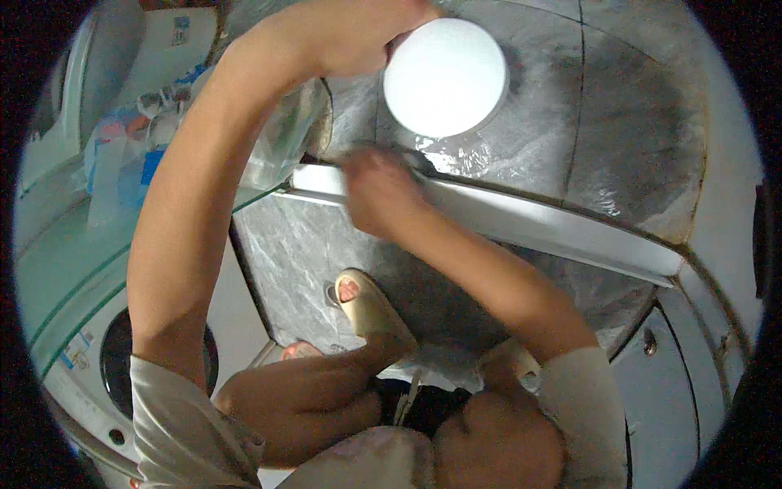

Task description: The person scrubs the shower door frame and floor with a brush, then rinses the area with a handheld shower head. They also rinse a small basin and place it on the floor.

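At the top of the head view, my left hand grips the upper-left edge of a round white disc-shaped object; its face is overexposed, so its kind cannot be told. The disc is above wet grey marbled floor tiles. My right hand, blurred, is below and left of the disc, over the white raised sill along the tiles. Something dark and blurred lies by its fingers; whether the hand holds it cannot be told.
A glass panel edge meets the sill's left end. Clear and blue plastic packages are on the left, above a white appliance with a round dark door. A round floor drain is beside my slipper. A pale cabinet door stands at lower right.
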The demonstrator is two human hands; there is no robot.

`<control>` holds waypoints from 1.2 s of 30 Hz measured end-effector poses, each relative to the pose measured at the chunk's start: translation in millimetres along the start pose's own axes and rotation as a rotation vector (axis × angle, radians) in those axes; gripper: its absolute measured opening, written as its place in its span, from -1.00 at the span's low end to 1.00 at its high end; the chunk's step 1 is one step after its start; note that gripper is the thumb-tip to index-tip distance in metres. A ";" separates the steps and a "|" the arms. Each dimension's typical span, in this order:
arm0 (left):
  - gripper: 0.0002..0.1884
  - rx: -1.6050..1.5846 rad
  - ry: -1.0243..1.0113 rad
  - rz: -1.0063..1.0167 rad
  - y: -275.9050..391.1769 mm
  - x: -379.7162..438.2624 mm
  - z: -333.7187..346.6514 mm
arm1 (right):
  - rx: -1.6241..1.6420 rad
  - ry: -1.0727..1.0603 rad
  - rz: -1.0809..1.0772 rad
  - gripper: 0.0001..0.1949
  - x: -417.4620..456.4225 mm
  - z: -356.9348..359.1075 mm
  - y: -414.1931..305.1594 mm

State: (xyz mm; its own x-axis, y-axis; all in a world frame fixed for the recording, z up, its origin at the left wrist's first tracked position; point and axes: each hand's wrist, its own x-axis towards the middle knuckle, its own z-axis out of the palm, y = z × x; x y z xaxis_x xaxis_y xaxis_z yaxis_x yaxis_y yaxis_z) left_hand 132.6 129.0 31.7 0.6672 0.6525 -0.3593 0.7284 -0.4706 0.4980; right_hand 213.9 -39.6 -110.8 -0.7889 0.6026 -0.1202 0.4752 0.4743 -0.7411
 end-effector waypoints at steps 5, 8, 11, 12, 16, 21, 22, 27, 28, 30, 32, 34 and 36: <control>-0.82 0.159 -0.043 0.051 -11.2 3.6 11.8 | 0.049 -0.088 0.141 -0.77 -18.2 -15.3 23.0; -0.73 0.177 -0.094 -0.093 -13.7 -12.4 25.4 | -0.163 0.136 0.221 -0.62 -159.1 -88.3 103.0; -0.76 0.214 -0.006 -0.025 -25.4 -28.6 42.3 | -0.073 0.214 0.678 -0.67 -284.0 -179.0 170.4; -0.77 0.223 -0.010 -0.002 -25.9 -23.7 46.6 | -0.151 0.170 0.608 -0.67 -302.7 -190.0 179.3; -0.76 0.184 0.015 -0.033 -18.1 -22.2 49.8 | -0.136 0.045 0.450 -0.56 -187.4 -100.6 121.5; -0.66 0.216 0.170 0.003 -4.2 -21.7 51.0 | 0.056 0.152 0.123 -0.83 -34.2 -14.6 25.3; -0.64 0.175 0.039 -0.061 -4.7 -26.3 43.3 | -0.044 0.202 0.058 -0.84 -52.5 -18.1 39.0; -0.64 0.193 0.072 -0.082 7.7 -16.4 64.2 | -0.431 -0.076 0.558 -0.75 -259.6 -168.3 161.4; -0.65 0.193 0.100 -0.057 5.8 -10.9 69.2 | -0.645 0.109 0.481 -0.72 -303.4 -196.9 182.8; -0.66 0.206 0.065 -0.070 11.5 -2.9 71.2 | -0.709 -0.012 0.788 -0.69 -296.8 -207.9 169.2; -0.66 0.225 0.082 -0.030 24.7 3.2 72.0 | -0.692 0.096 0.810 -0.69 -276.1 -175.5 147.8; -0.67 0.222 0.088 -0.024 35.2 12.2 77.5 | -0.553 0.220 0.615 -0.69 -254.3 -148.8 128.5; -0.69 0.206 0.092 -0.035 37.6 15.2 76.2 | -0.467 0.274 0.455 -0.70 -219.6 -128.5 107.1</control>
State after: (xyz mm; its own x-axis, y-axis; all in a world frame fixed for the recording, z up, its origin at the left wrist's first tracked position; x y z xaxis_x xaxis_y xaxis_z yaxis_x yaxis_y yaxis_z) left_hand 182.0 75.9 -15.1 0.6311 0.7173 -0.2953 0.7733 -0.5520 0.3119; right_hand 488.2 -38.7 -78.9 -0.3753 0.9171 -0.1344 0.9002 0.3261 -0.2887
